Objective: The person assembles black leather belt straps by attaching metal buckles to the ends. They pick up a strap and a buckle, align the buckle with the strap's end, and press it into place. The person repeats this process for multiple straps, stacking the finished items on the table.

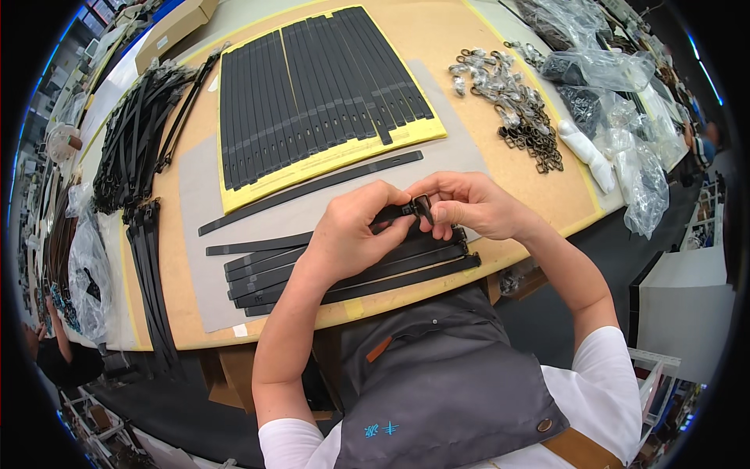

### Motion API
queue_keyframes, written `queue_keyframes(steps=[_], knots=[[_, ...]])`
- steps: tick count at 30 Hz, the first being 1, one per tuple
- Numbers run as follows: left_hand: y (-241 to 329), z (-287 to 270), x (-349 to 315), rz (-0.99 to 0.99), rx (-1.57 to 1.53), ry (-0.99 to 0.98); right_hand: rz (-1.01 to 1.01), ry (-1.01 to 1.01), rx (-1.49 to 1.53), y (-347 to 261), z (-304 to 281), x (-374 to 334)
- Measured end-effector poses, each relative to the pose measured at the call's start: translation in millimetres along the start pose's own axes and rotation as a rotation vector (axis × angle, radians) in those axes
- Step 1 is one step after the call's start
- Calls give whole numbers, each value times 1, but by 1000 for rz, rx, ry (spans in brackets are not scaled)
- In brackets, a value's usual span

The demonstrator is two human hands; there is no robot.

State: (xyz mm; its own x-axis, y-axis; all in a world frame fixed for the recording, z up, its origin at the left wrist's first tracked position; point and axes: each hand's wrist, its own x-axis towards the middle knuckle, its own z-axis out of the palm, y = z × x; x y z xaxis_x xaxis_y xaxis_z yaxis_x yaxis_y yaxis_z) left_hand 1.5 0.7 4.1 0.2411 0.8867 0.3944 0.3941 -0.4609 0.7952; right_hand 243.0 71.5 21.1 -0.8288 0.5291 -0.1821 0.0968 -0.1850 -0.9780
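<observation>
Close above the table's near side, my left hand [355,227] pinches the end of a black strap [394,211] between thumb and fingers. My right hand [476,205] grips a dark metal buckle [423,205], which meets the strap's end; whether the strap passes through it I cannot tell. Beneath both hands lies a stack of black straps [351,293], some with dark fittings at their right ends. One single strap [312,191] rests just beyond my hands. Farther back, a yellow-edged board [432,130] carries a row of black straps [320,86] side by side.
Loose dark buckles [531,129], several wrapped in clear plastic, are heaped at the right. Past them lie a white wrapped roll [586,156] and plastic bags [598,70]. Bundled straps [141,125] hang over the table's left edge. A cardboard box [176,31] stands at the back left.
</observation>
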Motion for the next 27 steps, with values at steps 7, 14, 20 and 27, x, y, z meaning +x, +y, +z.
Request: queue_keyframes(steps=[7,14,20,27], knots=[[-5,5,-5,33,112,-32,30,137,-296,-11,23,6],[-7,8,-5,73,147,-35,-4,138,-608,-18,23,12],[-4,10,-4,53,57,-36,-26,169,-599,-12,22,13],[0,7,-2,-69,6,-54,63,164,-401,-5,16,12]])
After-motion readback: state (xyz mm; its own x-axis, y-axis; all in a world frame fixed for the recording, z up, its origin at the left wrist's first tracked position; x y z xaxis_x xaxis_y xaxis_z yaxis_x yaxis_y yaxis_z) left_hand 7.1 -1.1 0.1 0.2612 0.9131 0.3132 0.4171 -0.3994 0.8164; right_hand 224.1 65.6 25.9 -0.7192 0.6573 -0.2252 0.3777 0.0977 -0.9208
